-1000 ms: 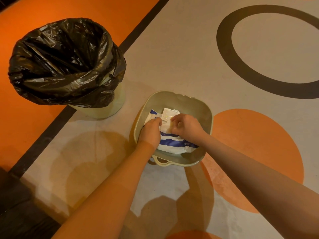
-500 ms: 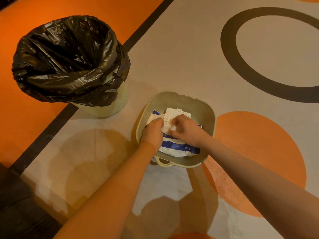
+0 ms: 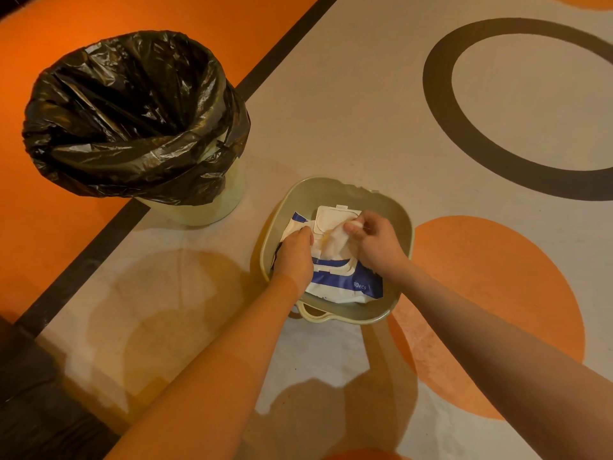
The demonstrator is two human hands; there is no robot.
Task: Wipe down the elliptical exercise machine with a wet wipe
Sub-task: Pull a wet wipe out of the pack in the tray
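A blue and white pack of wet wipes (image 3: 345,287) lies in a beige plastic basin (image 3: 335,190) on the floor, its white lid (image 3: 331,217) flipped open. My left hand (image 3: 295,254) rests on the pack's left side and holds it down. My right hand (image 3: 374,244) pinches a white wet wipe (image 3: 338,242) that stretches up out of the pack's opening. The elliptical machine is out of view.
A pale bin lined with a black bag (image 3: 132,114) stands on the floor left of the basin. The floor (image 3: 365,111) is beige with orange patches and dark rings; a dark stripe borders an orange area on the left.
The lid has swung fully open. My right hand has lifted up and to the right, drawing a wipe out of the pack. My left hand stayed on the pack.
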